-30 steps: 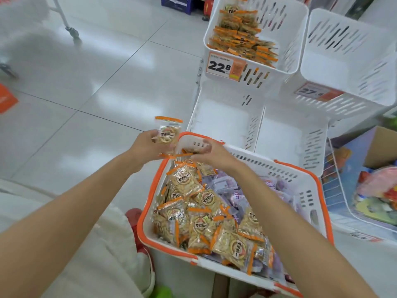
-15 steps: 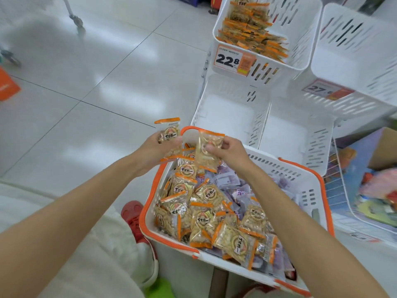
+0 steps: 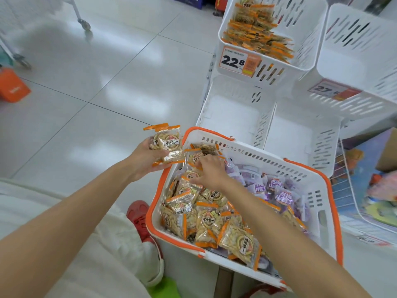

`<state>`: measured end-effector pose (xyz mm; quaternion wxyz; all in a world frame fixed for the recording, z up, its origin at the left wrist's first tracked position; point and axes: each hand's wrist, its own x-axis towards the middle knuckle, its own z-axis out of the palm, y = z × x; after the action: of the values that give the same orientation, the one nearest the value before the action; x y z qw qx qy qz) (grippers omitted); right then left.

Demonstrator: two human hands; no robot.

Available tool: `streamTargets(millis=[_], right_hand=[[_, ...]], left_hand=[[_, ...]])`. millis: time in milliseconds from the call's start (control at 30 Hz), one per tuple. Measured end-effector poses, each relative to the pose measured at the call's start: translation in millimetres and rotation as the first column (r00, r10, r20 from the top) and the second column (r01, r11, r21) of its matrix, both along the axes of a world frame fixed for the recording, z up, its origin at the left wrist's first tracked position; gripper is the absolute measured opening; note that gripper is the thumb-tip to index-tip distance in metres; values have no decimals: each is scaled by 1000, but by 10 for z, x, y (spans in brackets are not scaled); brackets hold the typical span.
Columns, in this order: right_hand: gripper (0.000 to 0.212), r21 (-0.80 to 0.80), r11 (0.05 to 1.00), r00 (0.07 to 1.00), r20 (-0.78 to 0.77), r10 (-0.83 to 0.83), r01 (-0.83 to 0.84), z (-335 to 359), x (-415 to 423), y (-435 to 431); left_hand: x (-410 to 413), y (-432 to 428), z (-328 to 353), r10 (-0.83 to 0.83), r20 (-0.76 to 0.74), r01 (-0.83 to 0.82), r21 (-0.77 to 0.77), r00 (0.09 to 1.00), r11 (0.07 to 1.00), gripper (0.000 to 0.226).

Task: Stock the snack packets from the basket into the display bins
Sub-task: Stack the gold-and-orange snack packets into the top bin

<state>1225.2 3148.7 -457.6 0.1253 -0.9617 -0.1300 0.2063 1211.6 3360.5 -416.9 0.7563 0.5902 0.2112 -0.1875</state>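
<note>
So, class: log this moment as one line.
left hand: holds packets | right hand: in basket, grip unclear | top-left bin: partly stocked

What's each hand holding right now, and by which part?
Left hand grips a small stack of orange-edged packets by their lower halves. Right hand rests among packets in the basket; whether it has pinched one cannot be told.

You see a red shoe (image 3: 138, 214) on the white tiled floor (image 3: 96, 82), an orange box (image 3: 11, 87) far left, near a cart wheel (image 3: 21, 61).
</note>
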Motion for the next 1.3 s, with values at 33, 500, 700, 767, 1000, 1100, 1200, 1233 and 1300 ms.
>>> streamTargets(millis=[33, 500, 700, 767, 1000, 1100, 1200, 1233, 1300], right_hand=[[43, 46, 999, 1000, -10, -12, 13, 15, -6, -21], [18, 649, 740, 984, -145, -104, 174, 1559, 411, -397], [97, 634, 743, 975, -174, -134, 216, 1898, 540, -663], [95, 595, 775, 975, -182, -127, 212, 2074, 622, -820], [48, 527, 828, 964, -258, -60, 192, 2784, 1057, -1374], [34, 523, 834, 978, -191, -85, 175, 2993, 1344, -1594], [27, 590, 785, 970, 7, -241, 191, 3141, 1773, -1869], [27, 614, 765, 946, 90, -313, 194, 3165, 1950, -1959], [29, 644, 742, 860, 258, -440, 186, 3149, 2324, -2074]], left_hand=[[-9, 7, -11, 4, -6, -4, -1, 1000, 1000, 55], [194, -494, 632, -426, 166, 449, -137, 889, 883, 28], [481, -955, 988, -627, 317, 549, 307, 712, 778, 56], [617, -1086, 1119, -635, 301, 536, 352, 712, 767, 60], [1298, -1659, 1797, -845, 266, 634, 566, 463, 526, 95], [1739, -1849, 2014, -867, 260, 635, 596, 426, 491, 89], [2252, -1901, 2134, -751, 374, 570, 492, 544, 658, 105], [2451, -1889, 2152, -698, 421, 490, 505, 579, 711, 107], [2863, -1840, 2119, -637, 515, 227, 648, 573, 727, 95]])
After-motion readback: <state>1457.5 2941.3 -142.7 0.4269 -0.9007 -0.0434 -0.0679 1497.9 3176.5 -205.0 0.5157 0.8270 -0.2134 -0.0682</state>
